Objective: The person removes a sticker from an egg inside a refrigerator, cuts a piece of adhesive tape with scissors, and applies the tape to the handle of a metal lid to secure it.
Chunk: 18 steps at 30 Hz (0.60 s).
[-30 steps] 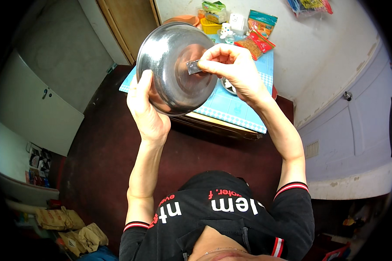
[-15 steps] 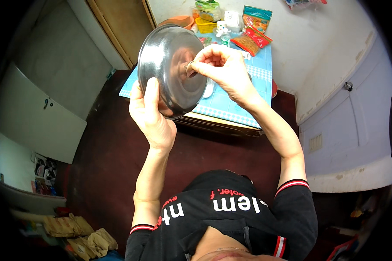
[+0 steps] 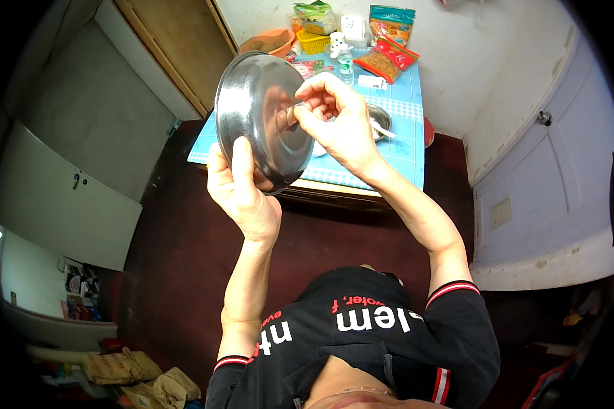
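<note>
A shiny steel bowl (image 3: 252,95) is held up on its side above the near edge of the table, its rounded underside turned to the right. My left hand (image 3: 242,187) grips its lower rim, with the thumb lying on the outer wall. My right hand (image 3: 338,123) is beside the bowl's base, thumb and forefinger pinched together at the metal. Whatever small thing sits between those fingertips is hard to make out against the reflections. Behind my right hand, a second metal bowl (image 3: 376,112) on the table has a white spoon (image 3: 383,131) in it.
The table has a blue checked cloth (image 3: 409,153). Toward its back stand a clear bottle (image 3: 346,68), food packets (image 3: 382,65), a yellow basket (image 3: 314,44) and an orange basin (image 3: 266,42). A pale door (image 3: 525,184) is at right. Brown bags (image 3: 123,368) lie at lower left.
The bowl has tipped slightly and sits a little lower in view, both hands with it. My right hand has shifted left and down, uncovering the second bowl and spoon.
</note>
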Tool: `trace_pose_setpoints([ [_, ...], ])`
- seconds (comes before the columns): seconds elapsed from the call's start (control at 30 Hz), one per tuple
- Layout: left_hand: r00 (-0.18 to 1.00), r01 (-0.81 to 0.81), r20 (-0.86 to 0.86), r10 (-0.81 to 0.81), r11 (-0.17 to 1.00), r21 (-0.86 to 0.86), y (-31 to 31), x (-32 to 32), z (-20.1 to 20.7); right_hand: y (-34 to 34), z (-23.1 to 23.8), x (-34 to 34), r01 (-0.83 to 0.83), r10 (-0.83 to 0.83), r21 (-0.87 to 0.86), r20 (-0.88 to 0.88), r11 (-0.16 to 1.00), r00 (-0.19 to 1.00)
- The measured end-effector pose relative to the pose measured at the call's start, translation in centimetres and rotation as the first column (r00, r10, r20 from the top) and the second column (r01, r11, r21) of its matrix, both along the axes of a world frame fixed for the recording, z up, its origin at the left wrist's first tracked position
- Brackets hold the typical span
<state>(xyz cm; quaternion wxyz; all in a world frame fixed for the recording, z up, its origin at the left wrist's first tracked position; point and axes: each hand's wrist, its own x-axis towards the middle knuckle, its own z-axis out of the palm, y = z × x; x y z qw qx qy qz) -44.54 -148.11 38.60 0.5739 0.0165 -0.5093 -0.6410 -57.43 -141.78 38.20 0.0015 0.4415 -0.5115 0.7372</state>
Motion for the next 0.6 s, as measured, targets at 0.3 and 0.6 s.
trace_pose_setpoints([
  [0.3,0.996,0.094,-0.002,-0.094,0.989,0.114,-1.1,0.3,0.2,0.7,-0.1,0.3,0.214,-0.209,-0.005,-0.233,0.977,0.950],
  [0.6,0.975,0.223,-0.070,-0.212,0.948,0.228,-1.1,-0.2,-0.8,1.3,-0.5,0.5,0.245,-0.241,-0.010,-0.205,0.970,0.949],
])
